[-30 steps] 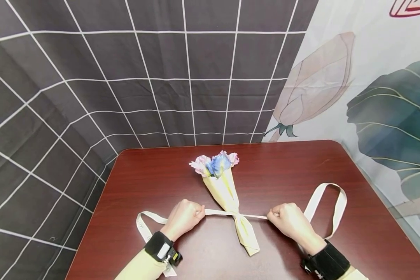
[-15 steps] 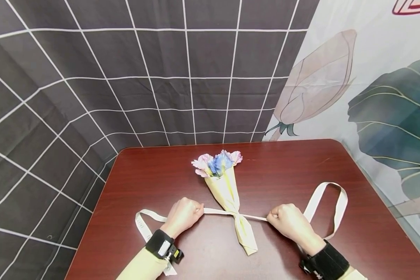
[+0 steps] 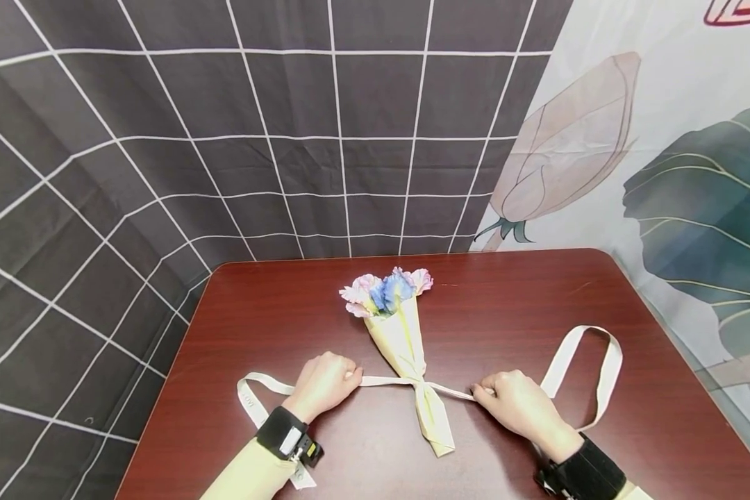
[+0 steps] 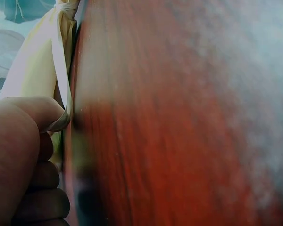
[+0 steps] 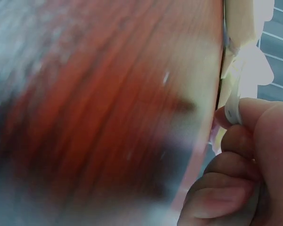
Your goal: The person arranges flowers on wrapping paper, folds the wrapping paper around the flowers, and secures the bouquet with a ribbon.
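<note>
1. The bouquet (image 3: 400,337) lies flat near the middle of the dark red surface (image 3: 506,298). Its long axis runs away from the person, with the pink and blue blooms at the far end and the narrow tip of the wrap pointing back toward the near edge (tilted slightly to the person's right).
2. It is a slim cone of pale yellow paper, cinched below its middle by a cream ribbon (image 3: 384,380) that crosses it sideways.
3. The left hand (image 3: 321,382) pinches the ribbon just left of the cone, fingers curled round it.
4. The right hand (image 3: 515,403) pinches the ribbon's other run just right of the cone.
5. Loose ribbon tails curve outward behind both hands on the surface.
</note>
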A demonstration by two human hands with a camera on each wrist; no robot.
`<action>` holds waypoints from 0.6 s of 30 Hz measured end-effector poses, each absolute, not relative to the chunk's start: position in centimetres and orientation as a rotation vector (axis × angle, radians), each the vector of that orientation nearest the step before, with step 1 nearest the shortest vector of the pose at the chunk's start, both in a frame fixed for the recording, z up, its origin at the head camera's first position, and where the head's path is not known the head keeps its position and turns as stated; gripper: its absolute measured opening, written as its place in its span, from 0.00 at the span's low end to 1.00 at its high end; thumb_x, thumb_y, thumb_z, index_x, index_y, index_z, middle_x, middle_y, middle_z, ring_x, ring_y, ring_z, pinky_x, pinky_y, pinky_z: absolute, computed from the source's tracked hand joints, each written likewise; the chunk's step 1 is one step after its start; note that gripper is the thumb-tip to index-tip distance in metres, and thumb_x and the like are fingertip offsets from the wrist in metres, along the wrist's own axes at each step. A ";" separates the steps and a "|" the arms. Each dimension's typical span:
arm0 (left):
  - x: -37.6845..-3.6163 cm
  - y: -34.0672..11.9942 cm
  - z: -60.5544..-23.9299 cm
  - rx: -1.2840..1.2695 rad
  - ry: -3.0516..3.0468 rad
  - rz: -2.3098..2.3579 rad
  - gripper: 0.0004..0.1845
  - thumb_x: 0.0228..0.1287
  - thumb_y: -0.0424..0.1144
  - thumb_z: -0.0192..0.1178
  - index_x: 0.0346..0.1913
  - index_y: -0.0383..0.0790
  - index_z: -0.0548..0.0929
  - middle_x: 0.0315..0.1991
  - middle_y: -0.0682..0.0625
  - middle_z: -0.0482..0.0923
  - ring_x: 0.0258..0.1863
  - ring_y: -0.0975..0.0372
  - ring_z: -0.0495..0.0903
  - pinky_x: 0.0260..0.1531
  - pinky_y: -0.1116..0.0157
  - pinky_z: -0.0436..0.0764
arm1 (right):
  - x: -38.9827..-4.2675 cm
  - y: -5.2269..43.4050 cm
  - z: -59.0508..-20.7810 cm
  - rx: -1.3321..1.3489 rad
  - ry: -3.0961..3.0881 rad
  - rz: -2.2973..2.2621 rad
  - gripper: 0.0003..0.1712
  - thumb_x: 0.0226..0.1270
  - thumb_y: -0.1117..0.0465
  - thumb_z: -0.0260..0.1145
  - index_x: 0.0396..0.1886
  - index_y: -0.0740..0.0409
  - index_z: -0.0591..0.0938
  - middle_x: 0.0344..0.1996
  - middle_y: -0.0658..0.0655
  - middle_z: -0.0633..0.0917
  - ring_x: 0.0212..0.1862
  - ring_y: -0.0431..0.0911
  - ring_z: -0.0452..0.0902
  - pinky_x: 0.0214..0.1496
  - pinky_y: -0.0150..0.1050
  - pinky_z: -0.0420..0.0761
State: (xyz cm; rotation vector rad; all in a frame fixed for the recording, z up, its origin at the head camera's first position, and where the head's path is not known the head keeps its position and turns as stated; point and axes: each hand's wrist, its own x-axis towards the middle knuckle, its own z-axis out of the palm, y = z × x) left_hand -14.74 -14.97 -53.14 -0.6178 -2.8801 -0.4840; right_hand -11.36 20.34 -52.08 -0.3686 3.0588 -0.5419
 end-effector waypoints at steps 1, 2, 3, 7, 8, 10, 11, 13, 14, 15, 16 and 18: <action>-14.7 -15.0 -53.1 -0.624 -2.876 -0.475 0.25 0.60 0.48 0.59 0.09 0.57 0.62 0.07 0.64 0.58 0.13 0.66 0.70 0.11 0.66 0.63 | -11.3 20.3 -52.0 -0.367 3.056 -0.537 0.26 0.61 0.48 0.64 0.06 0.36 0.66 0.09 0.38 0.64 0.18 0.37 0.63 0.22 0.36 0.65; -14.7 -14.9 -53.1 -0.627 -2.872 -0.466 0.24 0.60 0.48 0.59 0.09 0.57 0.62 0.08 0.64 0.58 0.13 0.65 0.71 0.12 0.66 0.64 | -11.3 20.3 -52.0 -0.368 3.054 -0.531 0.25 0.62 0.47 0.64 0.07 0.36 0.67 0.10 0.38 0.66 0.18 0.37 0.64 0.22 0.37 0.65; -14.6 -14.9 -53.0 -0.627 -2.869 -0.458 0.23 0.60 0.49 0.59 0.10 0.57 0.63 0.09 0.64 0.59 0.14 0.65 0.72 0.12 0.65 0.64 | -11.2 20.3 -51.9 -0.367 3.048 -0.526 0.24 0.62 0.46 0.64 0.08 0.35 0.68 0.10 0.38 0.67 0.18 0.37 0.64 0.22 0.37 0.65; -14.5 -14.6 -52.8 -0.599 -2.879 -0.446 0.18 0.61 0.53 0.57 0.17 0.58 0.66 0.14 0.63 0.64 0.19 0.63 0.75 0.15 0.65 0.66 | -11.4 20.1 -51.8 -0.366 3.046 -0.506 0.22 0.65 0.41 0.60 0.11 0.35 0.69 0.11 0.39 0.69 0.19 0.37 0.67 0.22 0.38 0.65; -14.5 -14.5 -52.7 -0.596 -2.880 -0.444 0.16 0.61 0.54 0.56 0.18 0.58 0.68 0.15 0.63 0.65 0.21 0.63 0.75 0.16 0.65 0.66 | -11.5 20.1 -51.8 -0.366 3.049 -0.502 0.23 0.66 0.39 0.58 0.12 0.35 0.69 0.11 0.39 0.68 0.19 0.37 0.67 0.22 0.38 0.65; -14.4 -14.2 -52.4 -0.602 -2.876 -0.445 0.14 0.61 0.56 0.55 0.22 0.57 0.70 0.18 0.63 0.66 0.24 0.63 0.74 0.20 0.65 0.67 | -11.6 19.9 -51.5 -0.377 3.054 -0.501 0.23 0.67 0.37 0.55 0.13 0.35 0.68 0.11 0.39 0.68 0.19 0.37 0.67 0.22 0.39 0.65; -14.4 -14.1 -52.3 -0.613 -2.870 -0.443 0.12 0.61 0.56 0.55 0.25 0.56 0.72 0.20 0.62 0.67 0.27 0.62 0.74 0.22 0.65 0.68 | -11.7 19.8 -51.3 -0.384 3.054 -0.499 0.23 0.67 0.36 0.53 0.13 0.35 0.68 0.12 0.39 0.68 0.19 0.37 0.67 0.22 0.38 0.65; -14.4 -13.7 -52.1 -0.643 -2.851 -0.424 0.11 0.60 0.57 0.56 0.33 0.55 0.76 0.27 0.61 0.71 0.33 0.62 0.74 0.28 0.63 0.70 | -11.8 19.6 -51.0 -0.416 3.057 -0.501 0.22 0.67 0.35 0.53 0.15 0.35 0.69 0.13 0.38 0.68 0.20 0.36 0.66 0.23 0.38 0.65; -14.4 -13.5 -52.0 -0.651 -2.840 -0.415 0.13 0.59 0.57 0.57 0.38 0.54 0.77 0.31 0.60 0.73 0.36 0.61 0.74 0.31 0.62 0.70 | -11.8 19.5 -50.9 -0.436 3.057 -0.506 0.21 0.67 0.35 0.53 0.16 0.33 0.70 0.15 0.38 0.69 0.21 0.35 0.66 0.24 0.37 0.66; -14.3 -13.3 -51.9 -0.651 -2.828 -0.406 0.16 0.58 0.57 0.58 0.43 0.52 0.78 0.36 0.58 0.74 0.40 0.61 0.74 0.34 0.61 0.71 | -11.8 19.4 -50.8 -0.465 3.055 -0.516 0.19 0.66 0.35 0.54 0.17 0.32 0.71 0.16 0.37 0.69 0.22 0.35 0.66 0.25 0.36 0.66; -14.3 -13.1 -51.9 -0.651 -2.817 -0.399 0.21 0.56 0.57 0.58 0.49 0.51 0.77 0.42 0.57 0.75 0.44 0.60 0.74 0.37 0.60 0.72 | -11.9 19.3 -50.8 -0.501 3.054 -0.524 0.18 0.65 0.34 0.55 0.18 0.31 0.71 0.18 0.36 0.70 0.23 0.34 0.67 0.26 0.35 0.67; -14.3 -12.6 -51.9 -0.651 -2.795 -0.392 0.27 0.53 0.56 0.61 0.55 0.49 0.75 0.49 0.54 0.73 0.51 0.59 0.72 0.42 0.57 0.72 | -11.8 19.2 -50.8 -0.586 3.058 -0.546 0.14 0.62 0.34 0.59 0.21 0.28 0.73 0.21 0.35 0.71 0.26 0.33 0.67 0.28 0.33 0.69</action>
